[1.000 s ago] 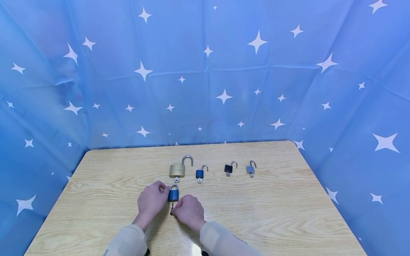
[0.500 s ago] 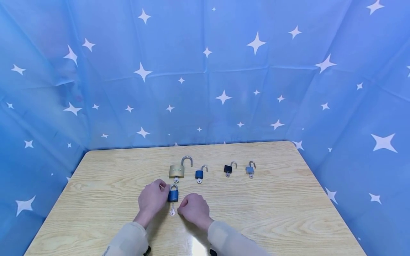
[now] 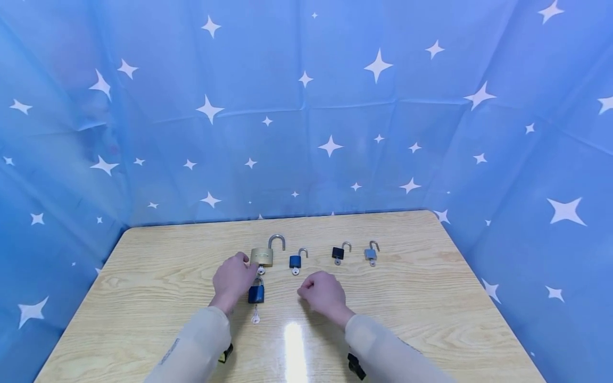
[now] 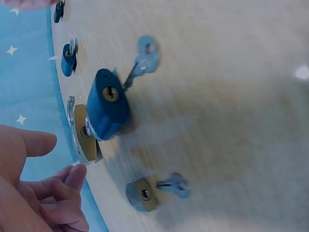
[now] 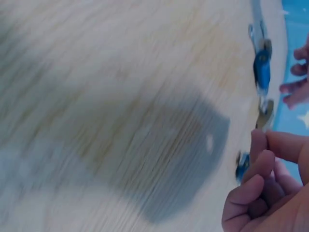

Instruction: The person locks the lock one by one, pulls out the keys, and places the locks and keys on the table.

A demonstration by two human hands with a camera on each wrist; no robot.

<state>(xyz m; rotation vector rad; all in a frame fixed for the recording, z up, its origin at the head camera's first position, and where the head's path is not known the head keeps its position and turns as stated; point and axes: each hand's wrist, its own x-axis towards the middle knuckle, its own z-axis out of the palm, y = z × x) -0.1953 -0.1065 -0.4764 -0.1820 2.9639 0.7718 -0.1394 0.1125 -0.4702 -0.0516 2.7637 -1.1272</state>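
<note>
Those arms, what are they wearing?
A cream left sleeve with dark lettering and a cream right sleeve with a dark mark. A black-and-yellow thing shows beneath the left sleeve, a black thing beneath the right. Left hand and right hand are gloveless.

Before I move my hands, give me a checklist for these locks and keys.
1. Right hand empty: ok, nothing shows in its fingers.
2. Left hand clear of the gold lock: cannot tell, they overlap in the head view.
3. Key in the bigger blue lock: not ok, it lies on the table, out of the keyhole.
4. Black lock open: ok, visibly open.
5. Gray lock open: ok, visibly open.
</note>
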